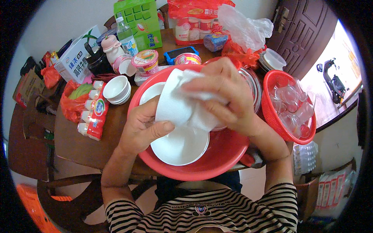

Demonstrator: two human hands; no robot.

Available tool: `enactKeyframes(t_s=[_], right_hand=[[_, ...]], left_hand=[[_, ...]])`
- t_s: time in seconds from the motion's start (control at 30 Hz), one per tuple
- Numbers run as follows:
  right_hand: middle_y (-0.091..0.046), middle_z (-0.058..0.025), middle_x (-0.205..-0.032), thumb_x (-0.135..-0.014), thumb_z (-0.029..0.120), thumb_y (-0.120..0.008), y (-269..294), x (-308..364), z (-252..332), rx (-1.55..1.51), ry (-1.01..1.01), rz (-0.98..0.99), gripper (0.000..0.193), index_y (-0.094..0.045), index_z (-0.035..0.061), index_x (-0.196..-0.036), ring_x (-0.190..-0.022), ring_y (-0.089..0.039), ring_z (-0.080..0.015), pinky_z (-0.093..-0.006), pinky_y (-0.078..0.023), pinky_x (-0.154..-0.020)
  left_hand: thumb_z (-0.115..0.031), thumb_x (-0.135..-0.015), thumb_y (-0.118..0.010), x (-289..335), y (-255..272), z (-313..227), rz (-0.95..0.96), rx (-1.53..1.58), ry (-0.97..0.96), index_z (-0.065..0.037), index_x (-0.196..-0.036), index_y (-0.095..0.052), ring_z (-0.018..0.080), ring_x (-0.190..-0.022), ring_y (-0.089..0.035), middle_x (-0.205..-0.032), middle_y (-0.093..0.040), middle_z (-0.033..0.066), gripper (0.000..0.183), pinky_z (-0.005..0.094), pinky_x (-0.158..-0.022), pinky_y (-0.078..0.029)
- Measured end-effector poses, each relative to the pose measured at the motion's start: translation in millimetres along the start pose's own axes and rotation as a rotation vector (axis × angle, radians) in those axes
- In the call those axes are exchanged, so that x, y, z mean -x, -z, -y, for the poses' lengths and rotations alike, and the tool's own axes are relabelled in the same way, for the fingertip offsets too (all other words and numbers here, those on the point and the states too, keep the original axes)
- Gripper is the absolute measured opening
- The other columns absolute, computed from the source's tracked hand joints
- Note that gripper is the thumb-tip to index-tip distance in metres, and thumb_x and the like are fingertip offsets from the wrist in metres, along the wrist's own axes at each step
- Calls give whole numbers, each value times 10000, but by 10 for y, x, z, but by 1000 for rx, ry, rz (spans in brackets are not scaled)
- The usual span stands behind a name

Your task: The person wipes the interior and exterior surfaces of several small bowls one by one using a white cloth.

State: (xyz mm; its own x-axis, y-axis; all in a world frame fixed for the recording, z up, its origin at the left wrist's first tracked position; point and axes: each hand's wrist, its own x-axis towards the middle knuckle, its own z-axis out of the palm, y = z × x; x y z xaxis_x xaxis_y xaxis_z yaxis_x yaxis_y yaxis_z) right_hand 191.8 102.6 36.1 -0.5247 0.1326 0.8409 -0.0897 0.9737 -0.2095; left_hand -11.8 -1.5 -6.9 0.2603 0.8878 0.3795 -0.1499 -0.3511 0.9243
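Above a large red basin, my left hand grips the lower left side of a white paper towel, its thumb in front and its fingers partly hidden behind. My right hand, smeared by motion, has its bent fingers closed on the towel's bunched right part. Whether a dish lies under the towel I cannot tell. Just below, a white bowl sits in the basin. The rim of another white bowl shows behind my left hand.
A red basket of clear glasses stands right of the basin. Stacked white bowls and a red-wrapped pack of small bottles lie left. Behind are a clear bottle, a green box, instant-noodle tubs and a blue-cased phone.
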Motion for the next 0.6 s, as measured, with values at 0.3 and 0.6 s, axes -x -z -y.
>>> enactKeyframes(t_s=[0.3,0.6], right_hand=[[-584,-62,-964,-890,223,-538,193,-192,106,-849,-604,-590,245,-488,93,-1091,-809,-603,-156,-299,-526,-653],[-540,-63,-997,-887,193,-531,-214,-497,55,-847,-299,-514,346,-413,33,-1169,-860,-547,-137,-268,-461,-731]], left_hand=[[-204,-816,-626,-3,-26,-81,65,-112,10,37,-1154,-526,189,-1041,-526,-1108,-563,107,427,327,-905,-383],[-184,-829,-607,-16,-34,-89,124,-76,-56,34,-1157,-523,181,-1021,-533,-1088,-569,97,402,317,-893,-391]])
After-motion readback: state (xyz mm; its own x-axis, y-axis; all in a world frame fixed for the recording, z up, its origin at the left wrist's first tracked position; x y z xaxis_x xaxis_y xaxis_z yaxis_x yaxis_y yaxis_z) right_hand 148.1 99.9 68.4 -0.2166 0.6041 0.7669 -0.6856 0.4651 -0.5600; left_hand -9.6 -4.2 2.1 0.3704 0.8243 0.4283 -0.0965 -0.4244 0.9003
